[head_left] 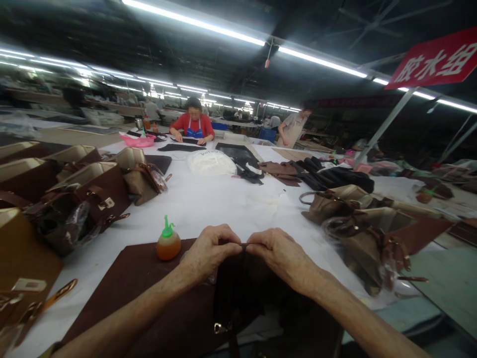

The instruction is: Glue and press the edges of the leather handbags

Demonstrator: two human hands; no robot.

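Observation:
My left hand [214, 248] and my right hand [278, 253] meet at the middle of the view, fingertips almost touching. Each pinches the top edge of a dark brown handbag [238, 288] between thumb and fingers. The bag hangs below them in shadow, with a small metal clasp [219, 328] low on its front; its inside is hidden. Left of my left hand, a squeeze bottle [169, 247] of amber liquid with a green nozzle stands on a dark brown flat board [122, 278].
Brown handbags [100, 189] crowd the left side, and more bags [357, 228] lie at the right. A white plastic bag [210, 162] and dark pieces [328, 176] sit farther back. Across the white table [208, 204] a person in red [194, 124] works beside a pink basin [137, 140].

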